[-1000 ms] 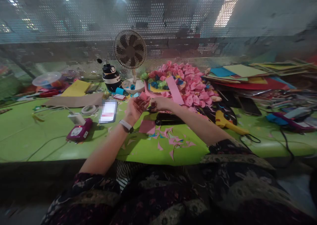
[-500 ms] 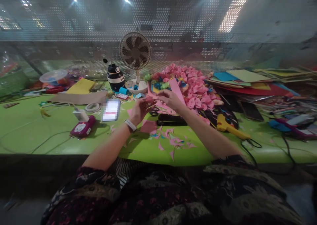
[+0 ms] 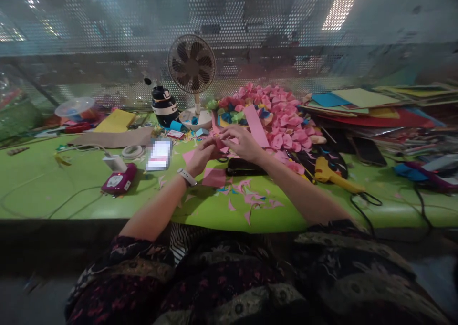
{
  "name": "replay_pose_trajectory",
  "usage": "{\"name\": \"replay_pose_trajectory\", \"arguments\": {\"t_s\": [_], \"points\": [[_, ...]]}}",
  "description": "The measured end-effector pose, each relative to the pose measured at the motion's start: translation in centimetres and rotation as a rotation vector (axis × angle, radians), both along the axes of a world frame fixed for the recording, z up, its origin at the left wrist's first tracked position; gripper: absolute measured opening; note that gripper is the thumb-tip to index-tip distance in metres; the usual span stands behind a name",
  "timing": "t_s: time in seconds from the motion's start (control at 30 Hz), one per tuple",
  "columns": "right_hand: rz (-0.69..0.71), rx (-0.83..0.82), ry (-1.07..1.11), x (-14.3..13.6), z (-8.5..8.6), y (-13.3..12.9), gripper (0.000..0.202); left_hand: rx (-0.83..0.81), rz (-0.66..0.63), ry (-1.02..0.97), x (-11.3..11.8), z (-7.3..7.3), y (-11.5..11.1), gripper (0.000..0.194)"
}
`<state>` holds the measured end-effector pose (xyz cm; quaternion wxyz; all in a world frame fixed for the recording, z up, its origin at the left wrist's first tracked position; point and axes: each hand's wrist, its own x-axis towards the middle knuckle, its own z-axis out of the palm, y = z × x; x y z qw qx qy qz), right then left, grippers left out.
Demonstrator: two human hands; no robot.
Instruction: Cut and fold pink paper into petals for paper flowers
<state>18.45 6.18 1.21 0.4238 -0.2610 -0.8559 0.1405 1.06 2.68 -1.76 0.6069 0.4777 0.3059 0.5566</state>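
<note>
My left hand, with a pale band on its wrist, is closed with its fingertips on a small piece of pink paper. From the other side my right hand pinches the same paper, its fingers meeting those of the left. The fingers partly cover the paper, so its shape is unclear. Just below the hands lie a long black object and a square of pink paper. Behind the right hand stands a strip of pink paper, leaning against a heap of folded pink paper petals.
Pink offcuts litter the green tabletop. To the right are a yellow glue gun and stacked coloured sheets. A lit phone, a purple adapter, a dark bottle and a fan stand left and behind.
My hands have come closer together, the left turning inward to meet the right at the pink paper. The scissors handles below them are now mostly hidden. The whole view has shifted slightly.
</note>
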Motion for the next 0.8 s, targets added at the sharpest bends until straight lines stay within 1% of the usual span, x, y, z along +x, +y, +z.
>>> {"name": "replay_pose_trajectory", "arguments": {"t_s": [0.07, 0.17, 0.33, 0.47, 0.53, 0.6, 0.67, 0.73, 0.8], "points": [[0.000, 0.061, -0.033, -0.1, 0.0, -0.2, 0.008, 0.031, 0.017, 0.062, -0.1, -0.2, 0.2, 0.024], [-0.003, 0.099, -0.077, -0.2, -0.1, -0.4, 0.008, 0.067, -0.005, 0.111, -0.3, -0.4, 0.3, 0.031], [-0.008, 0.103, -0.086, -0.3, -0.4, -0.3, 0.008, 0.058, -0.054, 0.058, -0.4, -0.1, 0.3, 0.047], [-0.013, 0.065, -0.016, -0.4, -0.4, -0.5, 0.008, 0.064, -0.074, 0.085, -0.4, 0.1, 0.5, 0.046], [-0.063, 0.005, 0.054, -0.3, -0.2, -0.7, 0.012, 0.084, -0.028, 0.074, -0.4, 0.2, 0.7, 0.043], [-0.143, -0.089, 0.113, -0.3, 0.1, -1.0, 0.022, 0.142, 0.079, 0.032, -0.4, 0.2, 0.8, 0.038], [-0.167, -0.221, 0.124, -0.3, 0.3, -1.2, 0.034, 0.213, 0.190, -0.022, -0.1, 0.3, 0.9, 0.033], [-0.096, -0.359, 0.110, -0.5, 0.3, -1.2, 0.043, 0.247, 0.238, -0.082, 0.2, 0.5, 0.8, 0.029], [0.011, -0.448, 0.130, -0.8, 0.1, -1.0, 0.051, 0.218, 0.214, -0.148, 0.6, 0.6, 0.6, 0.028]]}}
